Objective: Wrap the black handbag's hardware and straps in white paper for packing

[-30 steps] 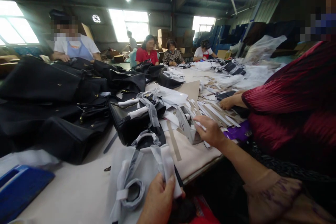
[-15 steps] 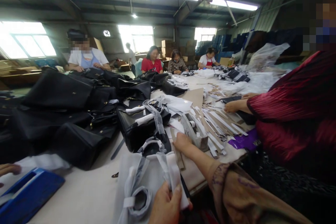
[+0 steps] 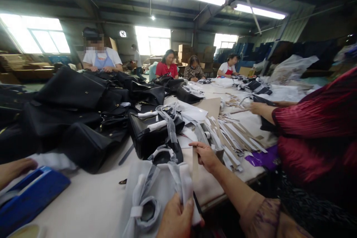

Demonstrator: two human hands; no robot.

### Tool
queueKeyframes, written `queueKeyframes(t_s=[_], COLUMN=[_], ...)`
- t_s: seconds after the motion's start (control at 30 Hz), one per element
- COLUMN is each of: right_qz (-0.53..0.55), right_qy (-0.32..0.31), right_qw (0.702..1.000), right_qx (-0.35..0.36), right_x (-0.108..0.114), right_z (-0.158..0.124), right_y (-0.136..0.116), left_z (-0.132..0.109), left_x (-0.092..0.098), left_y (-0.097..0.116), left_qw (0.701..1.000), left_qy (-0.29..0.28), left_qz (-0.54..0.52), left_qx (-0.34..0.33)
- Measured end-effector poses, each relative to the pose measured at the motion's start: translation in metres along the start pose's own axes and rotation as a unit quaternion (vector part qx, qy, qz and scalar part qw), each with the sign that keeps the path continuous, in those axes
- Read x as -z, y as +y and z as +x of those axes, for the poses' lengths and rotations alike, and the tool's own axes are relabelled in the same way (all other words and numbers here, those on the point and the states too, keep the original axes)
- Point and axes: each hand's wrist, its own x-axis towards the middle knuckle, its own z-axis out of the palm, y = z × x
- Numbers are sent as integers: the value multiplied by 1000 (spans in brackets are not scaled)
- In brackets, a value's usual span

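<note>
At the bottom centre my left hand [image 3: 177,215] is closed on the edge of a handbag [image 3: 160,178] covered in whitish translucent wrap. Its handle parts are bound in white foam and clear film, and a wrapped strap is coiled on its front. To the right, my right hand [image 3: 206,157] pinches the upper end of a narrow brown cardboard strip [image 3: 195,169], which hangs down beside the bag. Just behind that hand stands a grey tape dispenser [image 3: 202,135], partly hidden. A black handbag [image 3: 141,134] with foam-wrapped handles stands beyond the wrapped bag.
Black bags [image 3: 72,93] are heaped at the left. Loose cardboard strips [image 3: 237,137] lie right of centre. A blue tape dispenser [image 3: 36,197] is at the lower left, near another person's hand [image 3: 16,171]. A co-worker's red sleeve [image 3: 320,108] reaches in from the right; several people sit beyond.
My right hand has raised the cardboard strip's end from the table. My left hand keeps its hold on the bag. The view has swung slightly left, and the hand at the far left reaches further in.
</note>
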Motion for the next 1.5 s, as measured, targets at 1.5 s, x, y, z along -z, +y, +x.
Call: queueKeyframes(t_s=[1.5], right_qz=[173], right_qy=[-91], right_qw=[980], right_qx=[-28], right_x=[-4], right_z=[-59], right_y=[-18], left_z=[-7], left_x=[-5], left_y=[6], left_qw=[999], left_qy=[11], left_qz=[-33], left_qx=[29])
